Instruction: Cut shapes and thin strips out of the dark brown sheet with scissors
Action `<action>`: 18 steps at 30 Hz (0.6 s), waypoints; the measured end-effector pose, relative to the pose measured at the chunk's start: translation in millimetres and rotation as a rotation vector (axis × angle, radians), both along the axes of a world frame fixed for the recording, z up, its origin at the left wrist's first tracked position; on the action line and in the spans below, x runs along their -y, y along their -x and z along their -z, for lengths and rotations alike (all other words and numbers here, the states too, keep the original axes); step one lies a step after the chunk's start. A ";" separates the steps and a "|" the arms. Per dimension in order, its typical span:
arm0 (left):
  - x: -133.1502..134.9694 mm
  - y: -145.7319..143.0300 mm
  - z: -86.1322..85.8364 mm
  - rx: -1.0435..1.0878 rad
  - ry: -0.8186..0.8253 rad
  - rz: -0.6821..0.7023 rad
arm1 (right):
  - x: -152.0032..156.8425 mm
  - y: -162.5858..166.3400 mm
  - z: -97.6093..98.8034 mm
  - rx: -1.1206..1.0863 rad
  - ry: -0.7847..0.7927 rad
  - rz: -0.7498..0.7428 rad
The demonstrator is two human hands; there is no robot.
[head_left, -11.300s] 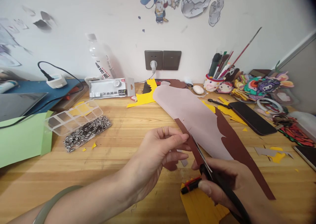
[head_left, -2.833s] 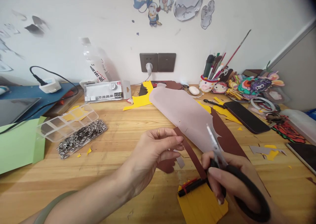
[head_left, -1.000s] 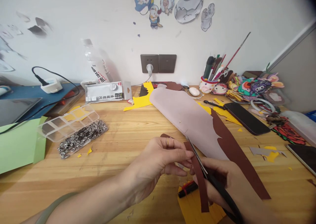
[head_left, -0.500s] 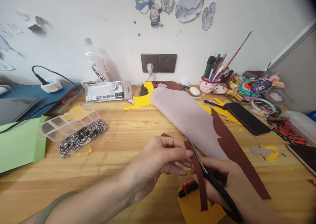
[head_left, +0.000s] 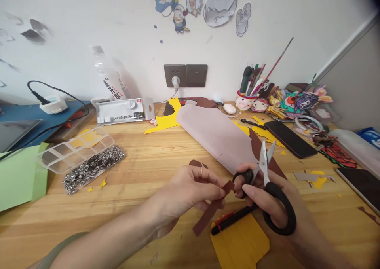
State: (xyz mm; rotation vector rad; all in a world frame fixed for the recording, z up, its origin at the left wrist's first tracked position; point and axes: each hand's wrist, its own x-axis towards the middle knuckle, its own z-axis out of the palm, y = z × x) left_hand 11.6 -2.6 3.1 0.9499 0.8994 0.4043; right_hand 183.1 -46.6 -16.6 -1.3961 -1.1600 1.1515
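Observation:
My left hand point(head_left: 192, 194) pinches a narrow brown strip point(head_left: 211, 213) between thumb and fingers; the strip slants down to the left. Black-handled scissors point(head_left: 264, 167) are held in my right hand point(head_left: 276, 194), their blades pointing up and slightly apart, clear of the strip. Fingertips of my right hand are close to the strip's upper end. Below the hands lie a black pen point(head_left: 231, 220) and a yellow sheet point(head_left: 240, 243). Behind them a large pale mauve sheet point(head_left: 213, 130) rests on the desk, with brown material point(head_left: 274, 167) along its right side.
To the left stands an open clear compartment box point(head_left: 92, 166) full of metal rings. Yellow scraps point(head_left: 318, 180) and a black phone point(head_left: 291, 139) lie on the right. A pen cup point(head_left: 246, 101), a plastic bottle point(head_left: 108, 75) and a packaged ruler point(head_left: 120, 111) stand near the wall.
The scissors have come away from the brown strip and turned to point upward in my right hand. The strip, still in my left hand, has swung to slant down leftward. The view has shifted slightly right.

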 end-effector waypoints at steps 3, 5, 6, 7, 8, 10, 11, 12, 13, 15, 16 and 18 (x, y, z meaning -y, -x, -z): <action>1.5 -0.3 2.3 -0.057 -0.040 0.061 | 1.7 2.2 2.0 0.012 -0.032 -0.019; 2.1 -0.8 2.8 -0.045 -0.039 0.088 | 2.4 3.9 2.7 0.034 -0.021 -0.033; 2.0 -0.9 2.8 -0.025 -0.040 0.103 | 2.6 4.3 2.7 0.045 -0.020 -0.029; 1.3 -1.0 2.6 -0.010 -0.044 0.110 | 2.6 4.4 2.5 0.050 -0.023 -0.021; 0.1 -0.7 2.5 -0.009 -0.051 0.109 | 2.4 4.1 2.1 0.051 -0.029 -0.008; -4.2 0.6 2.4 -0.045 -0.050 0.084 | 1.8 2.9 0.4 0.050 -0.032 0.038; -7.1 1.6 2.7 -0.073 -0.037 0.065 | 1.3 2.2 -0.7 0.050 -0.031 0.072; -10.3 2.7 3.4 -0.097 -0.024 0.041 | 0.7 1.5 -1.7 0.045 -0.027 0.107; -13.5 3.8 4.4 -0.110 -0.017 0.014 | 0.1 0.9 -2.5 0.032 -0.023 0.142; -19.4 5.7 7.2 -0.099 -0.031 -0.056 | -1.2 -0.4 -3.0 -0.026 -0.012 0.202; -21.6 6.3 8.9 -0.080 -0.044 -0.093 | -1.9 -1.2 -2.5 -0.063 -0.004 0.222; -24.4 6.7 12.1 -0.028 -0.051 -0.161 | -3.0 -3.3 -0.4 -0.123 -0.001 0.241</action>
